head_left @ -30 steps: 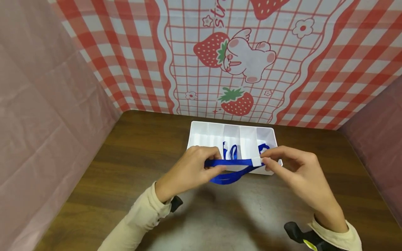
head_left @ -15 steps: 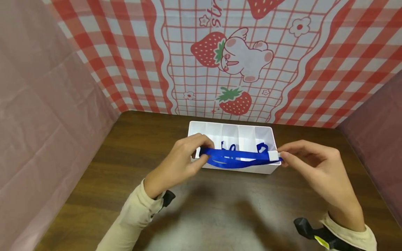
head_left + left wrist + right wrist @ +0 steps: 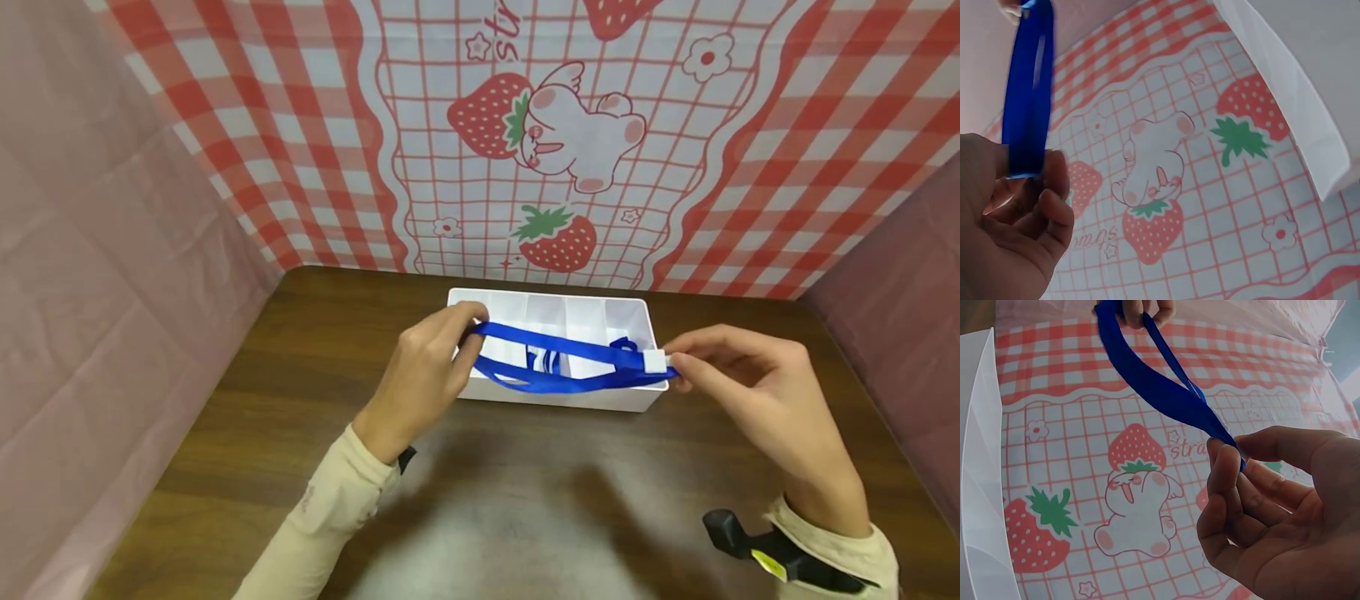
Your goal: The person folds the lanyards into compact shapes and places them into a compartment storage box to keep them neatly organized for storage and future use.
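A blue lanyard (image 3: 555, 342) with a white clip (image 3: 655, 361) is stretched between my two hands, above the front of a white divided box (image 3: 570, 400). My left hand (image 3: 423, 358) holds its looped left end between thumb and fingers, and the two strands spread apart there. At the other end, my right hand (image 3: 765, 392) pinches the lanyard just beside the clip. The right wrist view shows the strap (image 3: 1154, 390) running from these fingertips up to the other hand. In the left wrist view the strap (image 3: 1029, 94) rises from the left fingers.
Inside the box lie other blue straps (image 3: 547, 360) in a middle compartment and a blue bundle (image 3: 624, 343) at the right, partly hidden by the lanyard. Behind the brown wooden table (image 3: 345, 333) hangs a strawberry-print cloth (image 3: 555, 150); pink cloth (image 3: 135, 250) covers the left side.
My hands have moved apart, the left leftward and up, the right rightward, drawing the lanyard out longer. Its two strands now stand wider apart near the left hand.
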A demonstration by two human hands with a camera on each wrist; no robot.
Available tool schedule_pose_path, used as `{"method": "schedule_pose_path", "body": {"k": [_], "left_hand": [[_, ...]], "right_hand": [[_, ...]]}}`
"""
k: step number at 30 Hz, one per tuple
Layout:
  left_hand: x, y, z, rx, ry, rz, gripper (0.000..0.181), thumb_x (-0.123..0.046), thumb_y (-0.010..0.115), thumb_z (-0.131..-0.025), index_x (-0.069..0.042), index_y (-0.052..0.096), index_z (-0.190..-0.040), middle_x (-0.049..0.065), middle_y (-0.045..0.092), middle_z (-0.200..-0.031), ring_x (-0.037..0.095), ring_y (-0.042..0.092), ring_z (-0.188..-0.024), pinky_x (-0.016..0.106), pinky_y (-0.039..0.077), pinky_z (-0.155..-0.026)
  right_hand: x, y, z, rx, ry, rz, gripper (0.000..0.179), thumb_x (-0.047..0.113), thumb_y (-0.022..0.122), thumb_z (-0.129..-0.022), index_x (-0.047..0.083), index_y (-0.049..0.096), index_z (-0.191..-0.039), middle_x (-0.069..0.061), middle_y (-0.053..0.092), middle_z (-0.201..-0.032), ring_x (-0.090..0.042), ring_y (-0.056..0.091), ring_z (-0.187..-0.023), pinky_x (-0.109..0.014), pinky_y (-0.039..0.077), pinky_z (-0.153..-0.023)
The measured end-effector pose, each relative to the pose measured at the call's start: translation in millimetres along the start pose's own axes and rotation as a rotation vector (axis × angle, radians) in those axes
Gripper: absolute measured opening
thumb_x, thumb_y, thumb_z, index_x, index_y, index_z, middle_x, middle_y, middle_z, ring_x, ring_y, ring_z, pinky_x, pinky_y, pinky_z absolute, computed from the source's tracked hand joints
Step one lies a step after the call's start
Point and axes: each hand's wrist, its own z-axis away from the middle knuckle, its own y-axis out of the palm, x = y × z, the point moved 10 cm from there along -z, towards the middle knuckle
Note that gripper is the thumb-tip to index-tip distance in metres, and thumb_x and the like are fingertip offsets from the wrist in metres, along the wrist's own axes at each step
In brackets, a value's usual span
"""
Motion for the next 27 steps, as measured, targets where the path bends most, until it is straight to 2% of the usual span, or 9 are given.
{"method": "schedule_pose_path", "body": {"k": [3, 8, 12, 17, 19, 24, 25, 27], "left_hand": [[4.7, 0.2, 0.7, -0.006, -0.008, 0.019, 0.009, -0.001, 0.065, -0.094, 0.0, 0.064, -0.102, 0.008, 0.066, -0.09, 0.015, 0.059, -0.075, 0.026, 0.056, -0.071], [12.8, -0.3, 1.0, -0.008, -0.059, 0.202, 0.002, -0.003, 0.065, -0.094, -0.003, 0.066, -0.092, 0.002, 0.059, -0.077, 0.011, 0.049, -0.063, 0.025, 0.045, -0.054], [15.0, -1.9, -0.2, -0.023, -0.083, 0.289, 0.01, -0.003, 0.066, -0.092, -0.005, 0.057, -0.087, 0.0, 0.052, -0.07, 0.01, 0.044, -0.059, 0.024, 0.038, -0.05], [17.4, -0.3, -0.3, 0.005, -0.114, 0.386, 0.023, 0.003, 0.065, -0.091, -0.005, 0.044, -0.09, 0.003, 0.052, -0.073, 0.011, 0.046, -0.058, 0.024, 0.039, -0.049], [18.4, -0.8, -0.3, 0.007, -0.122, 0.419, 0.025, 0.008, 0.063, -0.09, -0.004, 0.042, -0.091, 0.005, 0.054, -0.072, 0.011, 0.054, -0.061, 0.023, 0.042, -0.049], [19.5, -7.4, -0.3, -0.055, -0.139, 0.428, 0.023, 0.008, 0.063, -0.092, -0.003, 0.042, -0.092, 0.005, 0.055, -0.062, 0.01, 0.055, -0.052, 0.022, 0.043, -0.042], [20.3, -7.8, 0.1, -0.067, -0.152, 0.436, 0.022, 0.005, 0.063, -0.094, -0.003, 0.042, -0.092, 0.004, 0.056, -0.06, 0.01, 0.05, -0.047, 0.022, 0.042, -0.04], [23.5, -6.6, 1.4, -0.074, -0.204, 0.5, 0.019, 0.0, 0.062, -0.096, -0.002, 0.043, -0.094, 0.004, 0.056, -0.057, 0.011, 0.049, -0.042, 0.024, 0.041, -0.037]], "right_hand": [[-2.6, -0.8, -0.8, 0.002, 0.004, -0.003, 0.013, -0.003, 0.069, -0.09, 0.004, 0.073, -0.101, -0.005, 0.073, -0.086, -0.015, 0.069, -0.067, -0.022, 0.052, -0.057], [-5.6, -1.0, -2.2, 0.017, 0.004, -0.003, 0.014, -0.003, 0.069, -0.091, 0.004, 0.073, -0.102, -0.005, 0.073, -0.087, -0.015, 0.069, -0.067, -0.022, 0.053, -0.058], [-6.8, 0.5, -3.2, 0.036, -0.001, 0.001, 0.014, -0.003, 0.068, -0.091, 0.005, 0.072, -0.102, -0.005, 0.073, -0.089, -0.015, 0.069, -0.068, -0.022, 0.054, -0.059], [-7.5, 0.7, -3.5, 0.039, 0.001, 0.012, 0.013, -0.002, 0.069, -0.091, 0.007, 0.073, -0.101, -0.004, 0.073, -0.089, -0.015, 0.069, -0.068, -0.022, 0.054, -0.058], [-8.1, -0.4, -3.4, 0.034, 0.008, 0.017, 0.013, -0.001, 0.069, -0.091, 0.007, 0.073, -0.1, -0.004, 0.072, -0.089, -0.015, 0.069, -0.068, -0.022, 0.053, -0.057], [-11.0, 1.2, -3.5, 0.051, 0.025, 0.016, 0.013, 0.0, 0.07, -0.091, 0.008, 0.073, -0.1, -0.004, 0.072, -0.089, -0.015, 0.069, -0.068, -0.023, 0.053, -0.058], [-12.0, 2.5, -3.6, 0.059, 0.028, 0.018, 0.012, 0.001, 0.07, -0.091, 0.009, 0.073, -0.1, -0.004, 0.072, -0.089, -0.015, 0.069, -0.069, -0.023, 0.053, -0.058], [-14.0, 5.1, -3.7, 0.074, 0.037, 0.027, 0.012, 0.003, 0.071, -0.091, 0.011, 0.073, -0.1, -0.003, 0.072, -0.088, -0.016, 0.068, -0.068, -0.023, 0.053, -0.057]]}}
